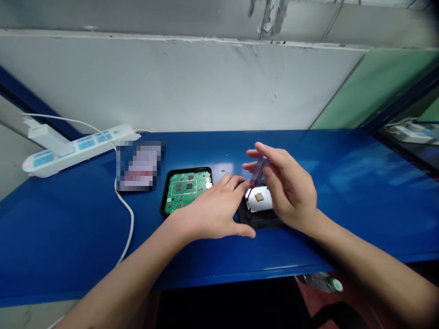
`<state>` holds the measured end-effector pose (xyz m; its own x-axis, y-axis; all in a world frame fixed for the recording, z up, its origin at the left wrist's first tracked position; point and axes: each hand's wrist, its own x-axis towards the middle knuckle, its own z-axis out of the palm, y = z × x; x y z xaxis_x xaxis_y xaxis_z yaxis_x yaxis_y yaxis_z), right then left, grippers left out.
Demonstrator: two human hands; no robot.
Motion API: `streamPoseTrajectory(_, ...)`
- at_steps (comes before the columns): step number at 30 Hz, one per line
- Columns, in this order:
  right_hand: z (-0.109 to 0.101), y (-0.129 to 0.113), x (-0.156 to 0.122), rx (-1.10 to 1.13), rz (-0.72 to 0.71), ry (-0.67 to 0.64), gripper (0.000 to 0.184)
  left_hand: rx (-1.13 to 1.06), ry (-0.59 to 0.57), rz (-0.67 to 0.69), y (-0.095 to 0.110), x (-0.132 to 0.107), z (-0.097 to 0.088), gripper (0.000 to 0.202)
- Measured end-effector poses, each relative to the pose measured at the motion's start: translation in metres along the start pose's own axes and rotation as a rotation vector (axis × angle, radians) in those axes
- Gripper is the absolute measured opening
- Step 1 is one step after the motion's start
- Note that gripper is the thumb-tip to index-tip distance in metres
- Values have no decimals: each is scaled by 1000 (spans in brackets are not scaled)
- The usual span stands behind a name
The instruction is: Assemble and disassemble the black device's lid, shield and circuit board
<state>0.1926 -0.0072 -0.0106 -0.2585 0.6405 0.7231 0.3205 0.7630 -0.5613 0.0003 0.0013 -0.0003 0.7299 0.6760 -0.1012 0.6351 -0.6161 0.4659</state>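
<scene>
At tbl [85, 228]: 1 scrdrvr [259, 170] held, 2 screws [222, 171].

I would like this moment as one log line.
left hand: at cover | right hand: holds screwdriver, tip at plate corner | circuit board: left of cover

text: none legible | circuit board [185, 187]: markings too small | pixelated flat object [142, 165]: nothing readable
</scene>
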Motion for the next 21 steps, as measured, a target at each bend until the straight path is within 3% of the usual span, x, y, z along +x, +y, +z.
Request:
streamPoseTrajectory(3, 2, 4, -1, 5, 15, 37, 55, 14, 7, 13, -1, 0, 1, 93)
streamPoseTrajectory(6, 2, 8, 2, -7, -34, 83, 49, 0, 11, 16, -1, 0, 1, 87)
streamPoseTrajectory(13, -2, 2, 5, -30, -42, 23, 38, -15, 9, 8, 0, 0, 0, 85)
streamPoseTrajectory(21, 1, 3, 0, -39, -15, -7, 56, 17, 11, 12, 0, 0, 1, 89)
